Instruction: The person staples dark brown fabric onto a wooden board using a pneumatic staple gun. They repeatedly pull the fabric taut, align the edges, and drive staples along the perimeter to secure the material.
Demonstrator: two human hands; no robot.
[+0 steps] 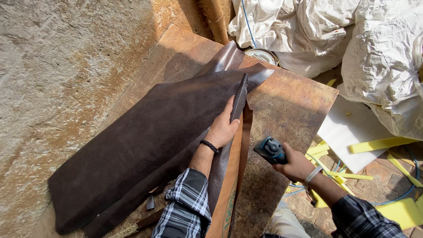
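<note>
Two hands busy: left hand (222,128) pinching dark leather strip (239,102) over brown hide (145,136), right hand (296,166) beside it gripping blue cutter (270,150).

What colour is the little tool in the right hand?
Blue and black handheld tool, seen in the head view.

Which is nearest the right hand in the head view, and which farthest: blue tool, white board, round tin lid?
From the right hand:
1. Blue tool, held in it.
2. White board, on the floor to its right.
3. Round tin lid, far up by the sacks.
</note>
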